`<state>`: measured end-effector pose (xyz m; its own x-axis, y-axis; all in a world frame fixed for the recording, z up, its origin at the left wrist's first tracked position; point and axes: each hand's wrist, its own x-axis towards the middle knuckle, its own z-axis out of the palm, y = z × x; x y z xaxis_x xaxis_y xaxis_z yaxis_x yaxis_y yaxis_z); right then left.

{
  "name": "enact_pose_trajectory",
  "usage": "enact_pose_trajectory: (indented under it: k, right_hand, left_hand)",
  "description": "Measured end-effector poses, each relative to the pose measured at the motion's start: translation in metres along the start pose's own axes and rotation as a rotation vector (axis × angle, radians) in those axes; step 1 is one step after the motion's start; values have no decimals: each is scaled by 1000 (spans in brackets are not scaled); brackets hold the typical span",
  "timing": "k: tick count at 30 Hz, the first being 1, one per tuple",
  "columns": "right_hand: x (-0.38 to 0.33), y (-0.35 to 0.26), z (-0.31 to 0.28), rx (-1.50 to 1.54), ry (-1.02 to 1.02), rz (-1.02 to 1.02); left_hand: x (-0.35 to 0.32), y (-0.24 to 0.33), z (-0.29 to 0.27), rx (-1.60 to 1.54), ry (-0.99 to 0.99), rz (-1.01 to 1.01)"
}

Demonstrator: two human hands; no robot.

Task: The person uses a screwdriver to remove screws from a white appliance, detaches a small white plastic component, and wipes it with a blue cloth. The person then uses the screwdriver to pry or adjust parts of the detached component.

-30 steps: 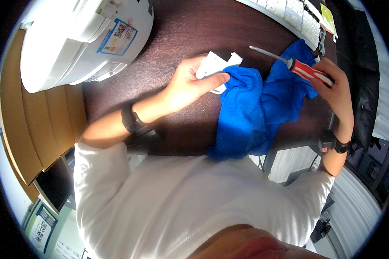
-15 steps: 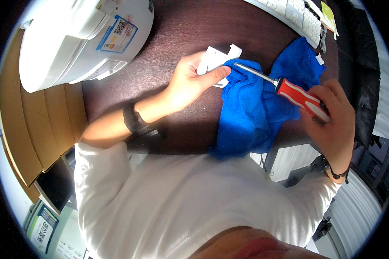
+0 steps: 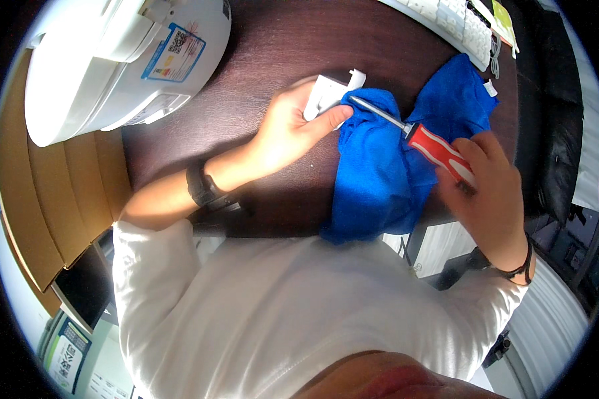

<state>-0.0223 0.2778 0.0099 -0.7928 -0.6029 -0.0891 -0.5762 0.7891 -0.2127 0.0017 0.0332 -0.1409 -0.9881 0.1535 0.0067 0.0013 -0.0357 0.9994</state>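
My left hand (image 3: pixel 287 128) is closed around a small white plastic part (image 3: pixel 323 94), its thumb lying over the near side. A blue cloth (image 3: pixel 374 179) is bunched against that part and hangs down over the table's near edge. From the right, my right hand (image 3: pixel 491 189) grips a screwdriver (image 3: pixel 440 153) by its red and white handle. The metal shaft points left over the cloth, with its tip close to the white part; whether it touches the part or only the cloth I cannot tell.
A large white rice cooker (image 3: pixel 133 66) stands at the far left of the dark table (image 3: pixel 273 40). Brown cardboard (image 3: pixel 60 186) lies left of it. At the far right are a white keyboard (image 3: pixel 446 23) and a grey cable (image 3: pixel 495 56). A black padded seat (image 3: pixel 546 120) borders the table.
My right hand has moved left, bringing the screwdriver with it, its tip slightly left of before. The left hand keeps hold of the white part almost in place.
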Motion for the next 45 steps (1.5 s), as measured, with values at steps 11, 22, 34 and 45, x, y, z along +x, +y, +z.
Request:
enact_pose_trajectory:
  k: [11, 22, 34, 45]
  right_hand:
    - [4, 43, 11, 1216, -552, 551]
    - [0, 35, 19, 132, -123, -48]
    - [-3, 37, 30, 234, 73, -176]
    - [-4, 56, 23, 1541, -698, 627]
  left_hand:
    - [5, 1, 4, 207, 63, 234]
    - [3, 6, 2, 193, 51, 139]
    - [4, 8, 1, 278, 50, 232]
    - [4, 5, 2, 337, 81, 344]
